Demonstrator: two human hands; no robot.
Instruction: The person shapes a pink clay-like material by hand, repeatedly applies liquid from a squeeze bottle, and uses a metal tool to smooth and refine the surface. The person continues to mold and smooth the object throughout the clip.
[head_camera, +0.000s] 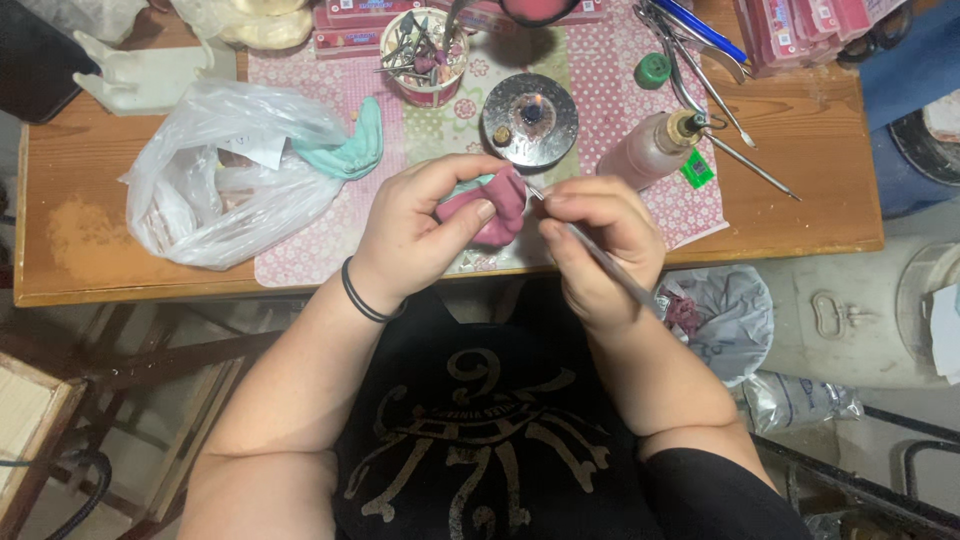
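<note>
Left hand grasped a pink wax piece above the table's near edge. Right hand pinched a thin metal tool, tip touching the piece. A small burner stood just behind.

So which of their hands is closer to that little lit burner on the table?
Roughly equal, perhaps the right. The burner sits just beyond both hands. The left hand holds the pink piece below-left of it; the right hand, holding a thin metal tool, is below-right.

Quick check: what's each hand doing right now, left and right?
Left hand: closed around a pink wax piece.
Right hand: pinching a thin metal tool, tip at the piece.
</note>
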